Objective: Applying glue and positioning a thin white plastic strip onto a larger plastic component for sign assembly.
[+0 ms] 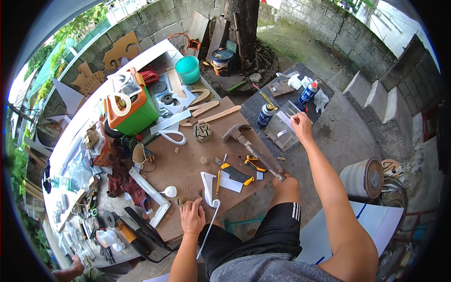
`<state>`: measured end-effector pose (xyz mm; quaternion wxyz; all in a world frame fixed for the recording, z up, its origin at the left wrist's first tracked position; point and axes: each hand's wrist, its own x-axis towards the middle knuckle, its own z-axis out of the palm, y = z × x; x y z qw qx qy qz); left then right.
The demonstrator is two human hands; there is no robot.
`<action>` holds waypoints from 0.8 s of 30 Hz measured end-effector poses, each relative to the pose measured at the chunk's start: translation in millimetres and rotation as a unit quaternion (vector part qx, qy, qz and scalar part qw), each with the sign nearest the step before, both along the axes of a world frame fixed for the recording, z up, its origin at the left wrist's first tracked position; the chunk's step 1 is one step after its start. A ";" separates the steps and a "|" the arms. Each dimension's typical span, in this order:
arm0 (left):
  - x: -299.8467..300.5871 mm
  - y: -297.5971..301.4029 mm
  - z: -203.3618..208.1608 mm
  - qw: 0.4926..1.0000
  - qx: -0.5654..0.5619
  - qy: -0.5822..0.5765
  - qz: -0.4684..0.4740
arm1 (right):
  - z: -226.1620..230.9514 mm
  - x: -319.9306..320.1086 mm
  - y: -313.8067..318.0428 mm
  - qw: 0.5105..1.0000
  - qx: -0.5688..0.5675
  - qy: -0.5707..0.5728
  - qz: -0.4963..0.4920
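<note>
My left hand [192, 217] lies on the near edge of the brown board [188, 164], its fingers stretched out and nothing in them. Beside it is a white curved strip [215, 204] that hangs past the edge. My right hand [301, 126] reaches out to the dark side table [249, 109], fingertips pinched at a clear plastic case [281, 126]. What sits between those fingers is too small to tell. A blue spray can [266, 115] stands left of that hand, another blue can [308, 93] beyond it. On the board lie a claw hammer [253, 151], a utility knife [237, 174] and a yellow pencil [218, 182].
A green and orange toolbox [134, 105] and a teal bucket [187, 70] stand at the back left. An angle grinder [127, 231] lies left of my left hand. A large round can [361, 178] is on the right. Part of another person [70, 271] shows at lower left.
</note>
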<state>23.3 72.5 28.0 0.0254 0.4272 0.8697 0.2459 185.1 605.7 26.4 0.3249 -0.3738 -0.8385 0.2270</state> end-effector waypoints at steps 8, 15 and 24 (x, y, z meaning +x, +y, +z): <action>-1.4 1.6 -0.2 1.000 0.015 0.015 -0.001 | 2.6 -1.0 -0.3 1.000 0.008 0.001 -0.001; -1.5 0.8 -0.4 1.000 0.011 0.011 -0.001 | -0.4 -0.2 0.3 1.000 0.010 0.004 0.001; -2.1 2.8 2.5 1.000 0.009 -0.008 0.004 | -1.6 -0.5 3.0 1.000 0.000 0.005 0.003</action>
